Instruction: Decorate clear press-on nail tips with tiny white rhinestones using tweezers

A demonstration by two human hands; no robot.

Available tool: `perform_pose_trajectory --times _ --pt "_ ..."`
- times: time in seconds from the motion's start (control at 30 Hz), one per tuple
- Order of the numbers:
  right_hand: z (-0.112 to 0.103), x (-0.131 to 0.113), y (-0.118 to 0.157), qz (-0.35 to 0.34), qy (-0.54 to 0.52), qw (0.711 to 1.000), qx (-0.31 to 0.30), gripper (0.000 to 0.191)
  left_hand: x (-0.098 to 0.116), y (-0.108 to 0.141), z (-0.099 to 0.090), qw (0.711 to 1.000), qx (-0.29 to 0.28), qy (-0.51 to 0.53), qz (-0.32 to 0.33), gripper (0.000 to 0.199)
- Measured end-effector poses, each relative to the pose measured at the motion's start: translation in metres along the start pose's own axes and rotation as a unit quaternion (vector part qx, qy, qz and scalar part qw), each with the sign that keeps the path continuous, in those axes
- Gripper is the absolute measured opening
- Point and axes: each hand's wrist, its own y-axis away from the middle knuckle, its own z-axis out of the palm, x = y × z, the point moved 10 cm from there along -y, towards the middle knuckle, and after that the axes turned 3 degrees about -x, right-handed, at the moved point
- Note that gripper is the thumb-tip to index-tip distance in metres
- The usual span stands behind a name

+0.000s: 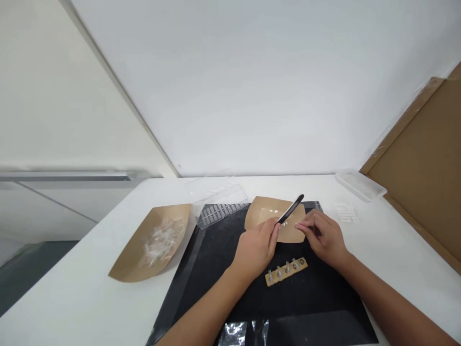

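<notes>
My left hand (257, 242) is closed round a black and white stick-like tool (291, 208), which points up and to the right over a small brown paper tray (256, 211). Several small white pieces (275, 211) lie in that tray. At the tray's right edge is my right hand (322, 236), its thumb and index finger pinched together; what they hold, if anything, is too small to make out. Below the hands, a tan strip (286, 271) with several clear upright pieces and round metal parts rests on the black mat (309, 298).
A larger brown paper tray (129, 254) with many clear pieces stands at the left. Clear plastic trays (223, 204) lie behind the mat's left corner. At the right are a sheet of small white pieces (345, 212), a translucent lid (361, 186) and a cardboard panel (425, 163).
</notes>
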Motion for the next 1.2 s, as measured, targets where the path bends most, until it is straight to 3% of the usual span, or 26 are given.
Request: perform_pose_trajectory --times 0.1,0.27,0.57,0.77,0.93,1.07,1.2 --pt "-0.001 -0.009 -0.003 -0.002 0.011 1.000 0.026 0.014 0.003 0.002 -0.004 0.999 0.043 0.010 0.008 0.027" --pt "-0.003 -0.007 -0.005 0.015 0.060 0.995 0.079 0.018 0.009 0.001 -0.003 0.998 0.049 0.038 0.013 0.028" --pt "0.009 -0.001 -0.012 0.025 0.115 0.992 0.055 0.018 0.014 0.000 -0.004 0.999 0.044 -0.003 -0.001 0.032" --pt "0.027 -0.015 -0.020 -0.022 0.074 0.997 -0.016 0.021 0.013 -0.002 -0.001 0.999 0.022 -0.022 -0.014 0.034" --pt "0.011 -0.005 -0.026 0.027 0.095 0.994 0.046 0.022 0.020 -0.002 0.001 1.000 0.013 -0.014 0.012 0.033" --pt "0.015 -0.011 -0.032 0.014 0.106 0.994 -0.001 0.025 0.022 0.001 -0.001 0.999 0.022 -0.021 0.025 0.031" --pt "0.003 -0.015 -0.030 0.019 0.094 0.995 0.020 0.024 0.021 0.002 -0.005 0.999 0.040 -0.005 0.030 0.031"
